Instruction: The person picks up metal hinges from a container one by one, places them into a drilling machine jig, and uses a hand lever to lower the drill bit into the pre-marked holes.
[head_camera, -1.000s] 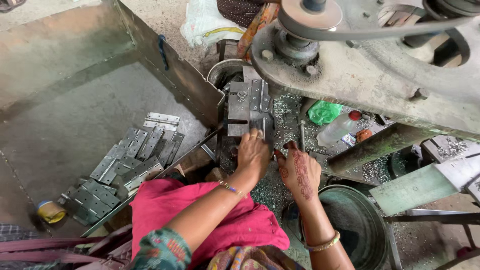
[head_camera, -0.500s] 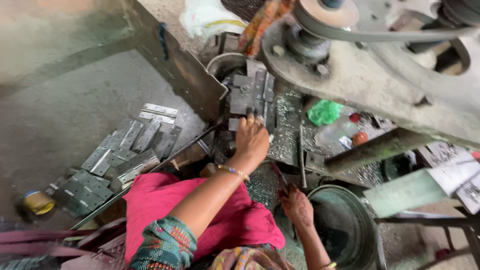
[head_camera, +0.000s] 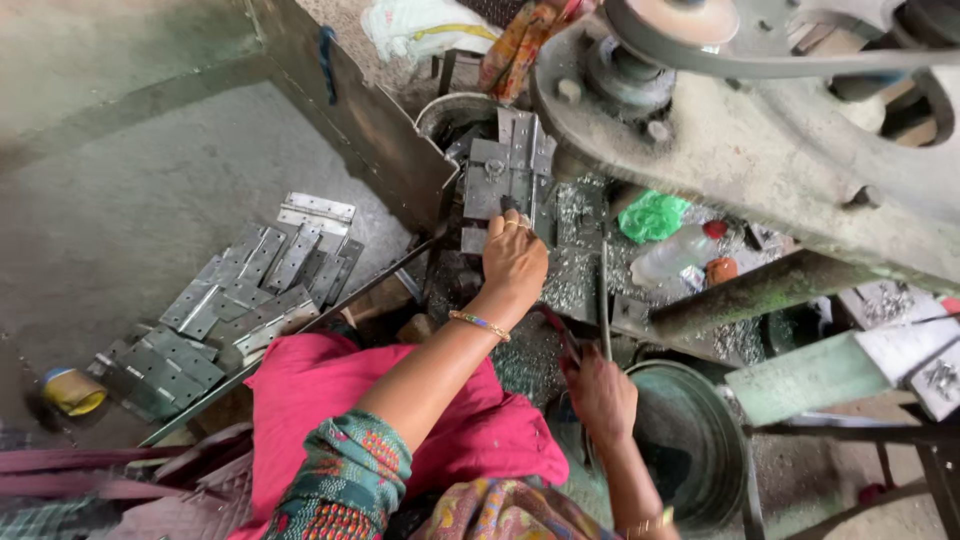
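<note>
The right hand (head_camera: 600, 395) is closest to me, low by the round metal bowl (head_camera: 690, 450). Its grip is closed around a thin dark handle; what the handle belongs to I cannot tell. Further out, the left hand (head_camera: 513, 262) lies on the bench (head_camera: 575, 285), fingers (head_camera: 505, 222) touching the metal block (head_camera: 508, 175) of the big machine (head_camera: 740, 140). I cannot tell if they pinch anything. Those fingers could get crushed if the machine comes down. Sharp metal bits lie all around and could cut. The flat metal plates (head_camera: 235, 310) sit on the floor, left.
</note>
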